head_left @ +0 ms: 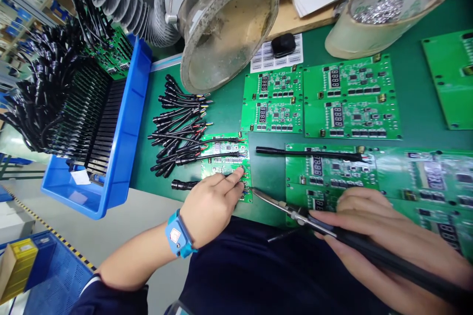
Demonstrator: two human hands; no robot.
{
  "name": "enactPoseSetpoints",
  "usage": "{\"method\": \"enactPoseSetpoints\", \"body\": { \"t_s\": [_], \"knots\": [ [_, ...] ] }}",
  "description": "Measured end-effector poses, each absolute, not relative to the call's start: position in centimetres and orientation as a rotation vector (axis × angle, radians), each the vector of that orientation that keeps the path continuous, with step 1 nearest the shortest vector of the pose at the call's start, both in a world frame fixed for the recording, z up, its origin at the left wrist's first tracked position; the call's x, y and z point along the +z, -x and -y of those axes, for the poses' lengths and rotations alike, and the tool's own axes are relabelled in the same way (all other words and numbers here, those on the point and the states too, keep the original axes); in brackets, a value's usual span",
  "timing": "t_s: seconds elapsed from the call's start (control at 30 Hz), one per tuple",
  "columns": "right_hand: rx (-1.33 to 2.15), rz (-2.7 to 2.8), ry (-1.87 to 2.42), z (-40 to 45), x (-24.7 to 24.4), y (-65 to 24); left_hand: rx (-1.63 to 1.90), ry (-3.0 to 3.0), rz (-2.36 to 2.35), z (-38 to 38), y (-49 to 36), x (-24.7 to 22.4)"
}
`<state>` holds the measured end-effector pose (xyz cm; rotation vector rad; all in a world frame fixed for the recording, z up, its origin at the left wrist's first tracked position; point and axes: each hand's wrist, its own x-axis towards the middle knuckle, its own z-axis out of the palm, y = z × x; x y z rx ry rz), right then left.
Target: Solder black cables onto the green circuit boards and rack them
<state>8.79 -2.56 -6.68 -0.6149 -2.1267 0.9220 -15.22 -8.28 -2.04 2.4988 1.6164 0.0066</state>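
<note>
My left hand (212, 202), with a blue wrist strap (178, 234), bends over a green circuit board (207, 170). Its fingers press a black cable (183, 185) down at the board's right edge; the cable's middle is hidden under the hand. In my right hand (373, 236) is a soldering iron (314, 222), gripped like a pen. The iron's tip touches or nearly touches the board's edge beside my left fingertips. More black cables with bared coloured wire ends (177, 128) lie just beyond, some across the same board.
Further green boards (353, 96) lie to the right, one with a cable (310, 152) across it. A fume extraction hood (232, 29) hangs above the table. At left stands a blue bin (123, 142) of cabled boards. A cut tube (384, 19) holds silvery shavings.
</note>
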Motion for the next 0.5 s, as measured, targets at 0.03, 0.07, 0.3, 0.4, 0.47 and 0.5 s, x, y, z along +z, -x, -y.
{"method": "enactPoseSetpoints", "body": {
  "t_s": [0.03, 0.07, 0.3, 0.4, 0.47, 0.5],
  "knots": [
    [0.917, 2.130, 0.612, 2.5, -6.7, -8.7, -0.001, -2.503, -1.615, 8.2, 15.2, -2.0],
    [0.910, 2.133, 0.604, 2.5, -6.6, -8.7, -0.011, -2.507, -1.616, 8.2, 15.1, -1.9],
    [0.863, 2.140, 0.563, 2.6, -6.3, -8.6, -0.092, -2.553, -1.622, 7.9, 14.9, -1.5],
    [0.938, 2.116, 0.584, 3.0, -6.8, -9.2, -0.118, -2.556, -1.622, 7.9, 14.9, -1.5],
    [0.981, 2.081, 0.603, 3.1, -7.2, -9.6, -0.126, -2.559, -1.621, 7.9, 14.8, -1.5],
    [0.987, 2.070, 0.609, 3.1, -7.4, -9.7, -0.127, -2.562, -1.621, 7.9, 14.8, -1.5]
  ]
}}
